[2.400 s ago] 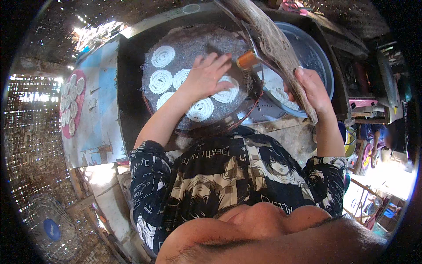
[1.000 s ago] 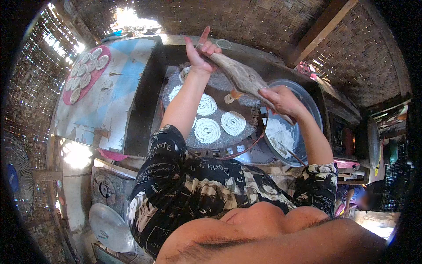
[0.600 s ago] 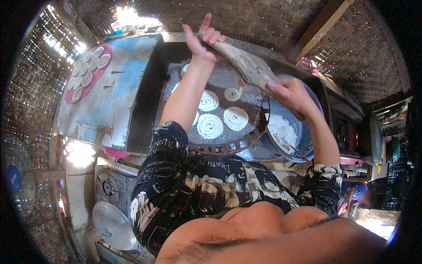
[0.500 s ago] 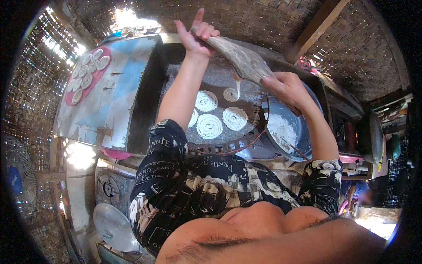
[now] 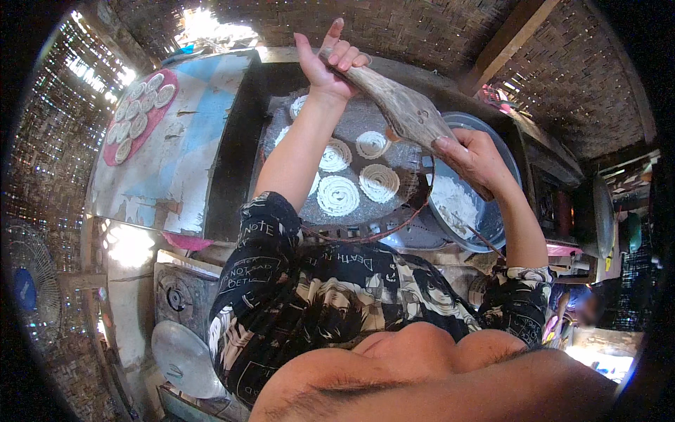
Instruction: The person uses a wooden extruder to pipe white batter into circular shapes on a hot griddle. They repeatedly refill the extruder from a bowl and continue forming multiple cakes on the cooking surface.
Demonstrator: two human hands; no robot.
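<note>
My left hand grips the far end of a weathered wooden piece, with the thumb and index finger sticking out. Around its near end, at the right, the fingers of my right hand are wrapped. A small orange-brown part shows at the wood's lower edge. The wood is held slanted above a dark griddle. White batter spirals lie on that surface, among them a far-right spiral and a near spiral. My left forearm hides some of them.
A blue-grey basin with white flour-like paste and a thin stick stands right of the griddle. On a worn painted board at the left lies a pink sheet with several spiral rounds. A gas stove stands nearer.
Both hands and the wood have shifted right and slightly nearer. The far-right spiral has grown from a small coil into a full round, and the strand of batter hanging over it is gone.
</note>
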